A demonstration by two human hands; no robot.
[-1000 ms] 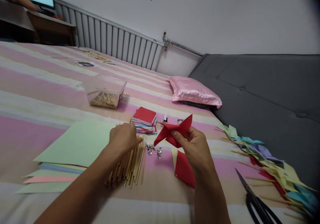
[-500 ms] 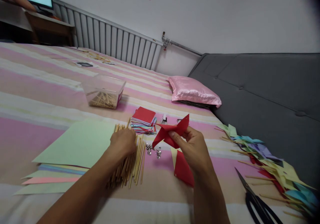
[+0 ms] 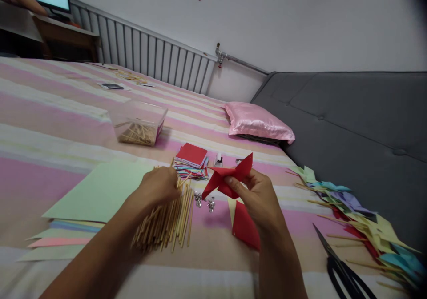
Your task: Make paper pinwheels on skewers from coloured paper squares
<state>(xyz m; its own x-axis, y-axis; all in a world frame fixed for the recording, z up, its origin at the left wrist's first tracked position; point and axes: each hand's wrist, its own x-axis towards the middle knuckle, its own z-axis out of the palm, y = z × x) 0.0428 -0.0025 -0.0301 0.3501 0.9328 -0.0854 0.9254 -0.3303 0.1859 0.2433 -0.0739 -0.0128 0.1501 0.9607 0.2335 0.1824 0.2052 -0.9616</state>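
Observation:
My right hand [image 3: 255,192] pinches a red paper pinwheel [image 3: 230,174] between thumb and fingers, above the bed. My left hand [image 3: 161,184] is closed over the top end of a pile of wooden sticks [image 3: 163,225]; a thin wooden stick [image 3: 185,179] pokes out from its fingertips. Between the hands lie small shiny metal pins [image 3: 211,205] in two little heaps. Beyond them stands a stack of small paper squares [image 3: 192,154] with a red one on top. Below my right hand, a red paper piece [image 3: 244,225] lies beside a pale yellow one.
Large coloured paper sheets [image 3: 96,192] lie left of the sticks. A clear plastic box [image 3: 138,121] holds more sticks. Black scissors [image 3: 340,263] and a row of finished pinwheels [image 3: 367,219] are at right. A pink pillow [image 3: 258,121] rests by the grey headboard [image 3: 353,121].
My left hand has lifted slightly and drawn a little left over the stick pile, with a stick now showing at its fingertips. My right hand and the pinwheel have barely moved.

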